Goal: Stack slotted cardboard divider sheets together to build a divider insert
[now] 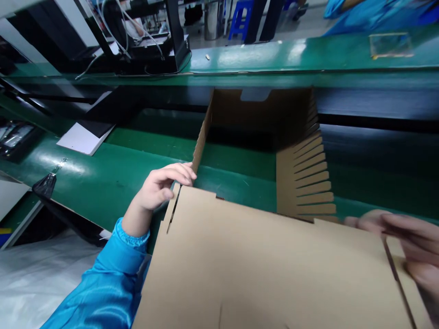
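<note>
A large flat cardboard panel with slits near its two side edges fills the near part of the view. My left hand is closed on its far left corner, fingers bent over the edge and thumb below them. At the panel's far right corner is my right hand, somewhat blurred, with thumb and fingers closed around the edge. Beyond the panel stands an upright cardboard frame, whose right side is cut into a row of comb-like slots. My left fingertips are against its left wall. Whether panel and frame are one piece, I cannot tell.
A green work surface lies under the cardboard, with a raised green ledge behind. A black device with cables stands at the back left. White sheets and a black plastic bag lie at left. People are beyond the ledge.
</note>
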The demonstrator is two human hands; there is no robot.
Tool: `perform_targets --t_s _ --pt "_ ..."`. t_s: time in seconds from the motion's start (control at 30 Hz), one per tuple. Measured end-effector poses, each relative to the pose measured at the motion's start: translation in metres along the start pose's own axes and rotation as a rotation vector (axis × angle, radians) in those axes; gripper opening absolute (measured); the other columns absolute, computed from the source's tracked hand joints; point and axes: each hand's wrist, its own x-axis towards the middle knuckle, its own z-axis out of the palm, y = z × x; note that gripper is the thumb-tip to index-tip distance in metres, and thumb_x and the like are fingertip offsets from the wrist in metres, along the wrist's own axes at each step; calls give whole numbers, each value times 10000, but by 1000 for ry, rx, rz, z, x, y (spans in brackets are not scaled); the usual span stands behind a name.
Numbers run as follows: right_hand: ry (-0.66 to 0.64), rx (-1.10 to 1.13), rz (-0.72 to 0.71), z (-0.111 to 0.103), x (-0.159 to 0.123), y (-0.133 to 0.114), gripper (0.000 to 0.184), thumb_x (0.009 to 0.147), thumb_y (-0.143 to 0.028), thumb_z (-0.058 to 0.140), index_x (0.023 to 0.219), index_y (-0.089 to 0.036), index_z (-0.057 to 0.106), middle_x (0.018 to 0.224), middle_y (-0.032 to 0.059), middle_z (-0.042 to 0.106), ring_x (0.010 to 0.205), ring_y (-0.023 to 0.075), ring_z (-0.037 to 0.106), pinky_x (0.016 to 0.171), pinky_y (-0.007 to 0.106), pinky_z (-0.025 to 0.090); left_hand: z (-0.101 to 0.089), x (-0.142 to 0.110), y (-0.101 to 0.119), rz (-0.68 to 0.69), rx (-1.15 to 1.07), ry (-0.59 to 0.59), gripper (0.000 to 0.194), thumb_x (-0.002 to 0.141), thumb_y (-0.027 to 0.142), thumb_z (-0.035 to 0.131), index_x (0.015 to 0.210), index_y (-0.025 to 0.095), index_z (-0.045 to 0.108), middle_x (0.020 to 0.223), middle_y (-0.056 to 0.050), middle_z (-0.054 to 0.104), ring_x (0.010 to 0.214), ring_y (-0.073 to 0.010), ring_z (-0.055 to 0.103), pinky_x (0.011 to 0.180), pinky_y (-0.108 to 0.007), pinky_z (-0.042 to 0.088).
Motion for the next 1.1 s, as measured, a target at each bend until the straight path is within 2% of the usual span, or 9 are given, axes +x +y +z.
perform_targets --t_s 0.07,0.13,0.23,0.33,0.47,0.6,0.73,0.9,1.1 --pt "38 62 -30 8 1 -5 343 807 -648 989 814 -323 880 737 107 715 637 269 719 514 374 578 6 -2 -5 -18 -29 157 247 1086 516 816 1191 313 909 988 -62 843 1035 -237 820 1234 -548 602" --pt "95 -10 -37 10 0 -6 435 826 -649 984 675 -278 815 706 100 699 655 245 712 556 355 580 9 -2 -7 -45 -36 243 147 1114 379 790 1114 307 918 947 -47 826 1007 -205 796 1174 -482 633" --pt "77 -92 8 0 -4 3 414 838 -664 970 722 -282 859 796 112 746 759 254 749 639 368 621 4 -1 -8 -47 -32 195 140 1106 322 787 1112 293 924 969 -67 805 1035 -214 768 1137 -462 643" --pt "2 -66 -12 -8 -8 12 298 753 -558 1032 775 -297 888 872 99 754 787 252 744 621 368 627 -5 -1 -11 -2 73 135 102 983 319 939 1082 296 928 1012 -76 767 1042 -226 753 1089 -454 657" --pt "132 -161 111 2 -7 5 391 625 -567 1078 792 -280 871 916 93 734 816 278 732 614 414 639 -10 -2 -21 38 140 179 162 898 298 1027 1029 340 942 1043 -66 758 1034 -210 756 973 -397 671" --pt "221 -243 240 19 1 -11 479 665 -628 1046 919 -260 873 967 106 750 873 309 753 658 455 664 -9 -2 -28 94 154 232 106 931 359 1004 1017 325 953 891 -67 792 893 -218 751 827 -386 644" --pt "221 -269 316 20 0 -15 544 673 -658 1025 976 -237 860 953 112 762 856 319 761 635 451 655 -12 -1 -27 20 226 248 140 956 412 979 938 280 936 895 -81 853 862 -232 785 823 -406 626" --pt "301 -273 497 20 -7 -16 538 511 -551 1021 896 -214 853 847 111 762 723 305 736 572 415 594 -15 -1 -31 -16 210 207 219 914 470 1009 944 266 935 890 -84 843 848 -232 767 832 -418 628" --pt "264 -231 468 29 -1 -22 371 515 -504 923 749 -225 852 896 103 790 801 269 750 792 444 636 -14 -2 -36 24 151 218 195 923 410 1005 950 243 908 839 -73 810 814 -215 723 764 -385 593"
